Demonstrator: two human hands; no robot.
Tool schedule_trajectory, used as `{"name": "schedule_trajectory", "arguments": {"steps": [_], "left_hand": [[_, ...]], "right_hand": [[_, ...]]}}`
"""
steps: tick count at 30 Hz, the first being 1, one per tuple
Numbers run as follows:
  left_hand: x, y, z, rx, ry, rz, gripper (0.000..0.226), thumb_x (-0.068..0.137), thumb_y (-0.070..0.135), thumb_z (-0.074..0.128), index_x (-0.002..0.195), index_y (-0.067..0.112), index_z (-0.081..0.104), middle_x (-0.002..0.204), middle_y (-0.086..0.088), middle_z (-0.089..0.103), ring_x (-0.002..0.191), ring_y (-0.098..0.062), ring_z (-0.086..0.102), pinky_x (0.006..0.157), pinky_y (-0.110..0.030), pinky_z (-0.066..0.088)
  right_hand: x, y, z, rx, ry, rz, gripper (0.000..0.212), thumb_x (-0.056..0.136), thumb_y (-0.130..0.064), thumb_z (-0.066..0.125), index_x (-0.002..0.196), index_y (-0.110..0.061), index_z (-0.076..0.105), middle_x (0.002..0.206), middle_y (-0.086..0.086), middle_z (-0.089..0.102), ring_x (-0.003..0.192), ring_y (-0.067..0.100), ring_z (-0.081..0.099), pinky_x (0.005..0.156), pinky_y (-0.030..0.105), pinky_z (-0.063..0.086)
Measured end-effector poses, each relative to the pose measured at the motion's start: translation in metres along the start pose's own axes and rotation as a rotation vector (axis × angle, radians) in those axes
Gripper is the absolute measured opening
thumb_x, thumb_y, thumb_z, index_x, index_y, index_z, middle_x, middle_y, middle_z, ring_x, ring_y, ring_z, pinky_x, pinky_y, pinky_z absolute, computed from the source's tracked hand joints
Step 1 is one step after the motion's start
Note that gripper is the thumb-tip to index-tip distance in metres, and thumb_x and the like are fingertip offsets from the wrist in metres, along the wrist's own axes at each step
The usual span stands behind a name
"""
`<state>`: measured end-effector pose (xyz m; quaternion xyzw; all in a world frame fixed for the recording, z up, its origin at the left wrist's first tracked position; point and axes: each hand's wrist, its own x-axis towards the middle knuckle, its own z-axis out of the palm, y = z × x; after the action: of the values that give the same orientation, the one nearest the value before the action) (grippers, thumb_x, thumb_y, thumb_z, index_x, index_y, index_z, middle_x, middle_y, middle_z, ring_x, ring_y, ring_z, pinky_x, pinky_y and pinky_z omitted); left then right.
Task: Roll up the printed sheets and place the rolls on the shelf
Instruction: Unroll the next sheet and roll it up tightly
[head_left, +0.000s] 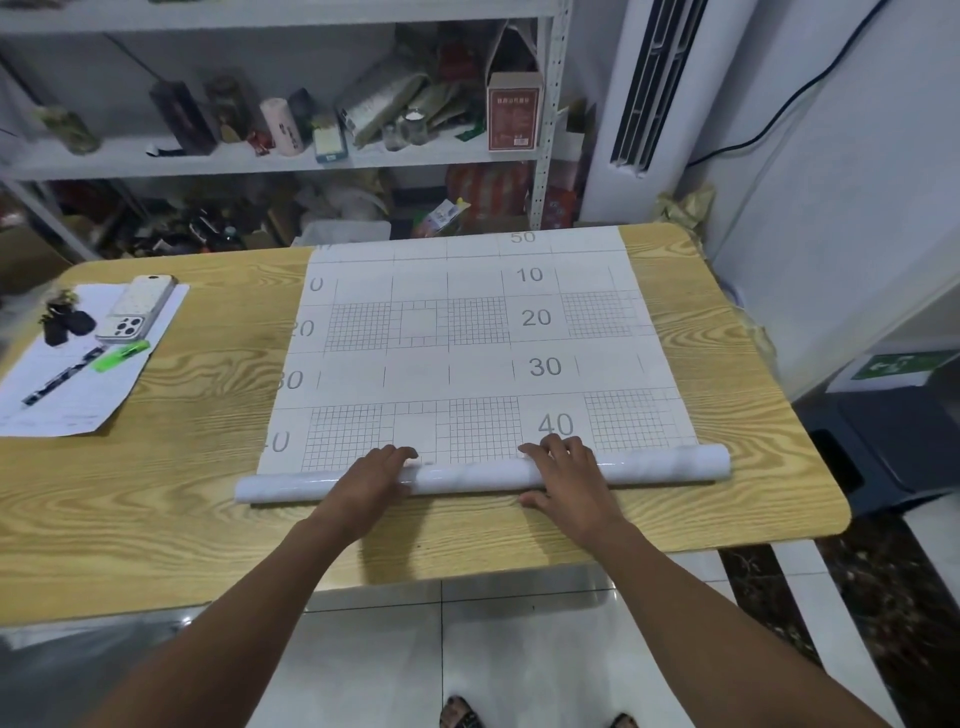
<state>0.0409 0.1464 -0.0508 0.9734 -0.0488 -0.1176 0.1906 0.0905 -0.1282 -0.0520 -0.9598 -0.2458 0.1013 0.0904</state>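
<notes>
My fingers (402, 453) lie loosely spread over the top of the roll (467, 475), tips reaching the flat paper just beyond it. They press rather than clasp. Neither my left hand (371, 478) nor my right hand (569, 475) closes round anything.

I judge the rolling barely begun. Only a slim, glossy white tube is wound, and the printed sheet (467, 338) stretches flat beyond the roll, its grey grids and numbers 10 to 50 showing. Next I would push both palms forward evenly, or the tube may wind into a cone.

The roll rests on the wooden table (182, 493), near its front edge. Left of the roll and further back lie a phone (137, 309) and a green marker (120, 356) on a loose paper (78, 395). The shelf (234, 158) stands well beyond the roll, crowded.
</notes>
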Motion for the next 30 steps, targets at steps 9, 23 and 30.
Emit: {"name": "schedule_trajectory", "arguments": {"steps": [9, 23, 30], "left_hand": [[-0.006, 0.004, -0.005, -0.001, 0.011, -0.048, 0.04, 0.094, 0.007, 0.045, 0.132, 0.015, 0.04, 0.115, -0.01, 0.051, 0.108, -0.023, 0.043, 0.088, -0.027, 0.033], [-0.015, -0.003, -0.008, 0.005, -0.007, 0.05, 0.06, 0.077, 0.03, 0.071, 0.129, 0.025, 0.043, 0.118, 0.001, 0.041, 0.09, -0.021, 0.051, 0.078, -0.031, 0.044], [-0.015, 0.0, 0.0, 0.078, -0.013, 0.047, 0.053, 0.079, 0.01, 0.064, 0.128, 0.017, 0.046, 0.116, -0.006, 0.051, 0.101, -0.025, 0.047, 0.081, -0.03, 0.036]], "right_hand": [[0.001, -0.003, 0.001, 0.082, 0.05, 0.0, 0.051, 0.081, -0.045, 0.065, 0.118, -0.012, 0.052, 0.115, 0.005, 0.053, 0.101, 0.026, 0.048, 0.092, 0.035, 0.037], [-0.003, -0.007, -0.006, 0.056, 0.017, -0.027, 0.04, 0.092, -0.042, 0.05, 0.123, -0.017, 0.049, 0.122, 0.0, 0.05, 0.108, 0.02, 0.044, 0.095, 0.031, 0.032], [-0.006, -0.007, -0.008, 0.056, -0.042, -0.035, 0.039, 0.095, -0.041, 0.044, 0.126, -0.016, 0.049, 0.124, 0.0, 0.051, 0.112, 0.021, 0.044, 0.095, 0.032, 0.031]]}}
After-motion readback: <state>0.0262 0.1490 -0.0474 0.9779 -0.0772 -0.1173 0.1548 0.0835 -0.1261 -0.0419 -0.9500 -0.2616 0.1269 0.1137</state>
